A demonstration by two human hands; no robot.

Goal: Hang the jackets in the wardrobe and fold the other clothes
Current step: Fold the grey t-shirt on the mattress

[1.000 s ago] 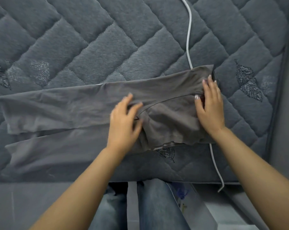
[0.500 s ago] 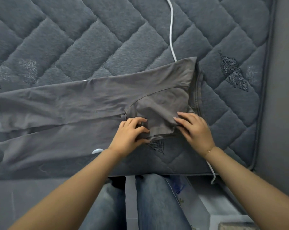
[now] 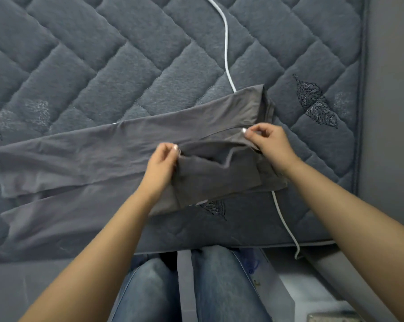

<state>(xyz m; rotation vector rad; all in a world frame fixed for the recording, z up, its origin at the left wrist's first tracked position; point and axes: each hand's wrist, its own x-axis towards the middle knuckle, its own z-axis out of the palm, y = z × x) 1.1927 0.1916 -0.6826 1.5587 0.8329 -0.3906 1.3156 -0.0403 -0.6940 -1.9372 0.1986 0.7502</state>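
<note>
A pair of grey stretch trousers (image 3: 85,156) lies flat across the quilted mattress, its two legs running side by side toward the left, the waistband at the right. The seat section near the waist is raised off the surface and folded over toward the upper leg, its fabric slack and creased
</note>
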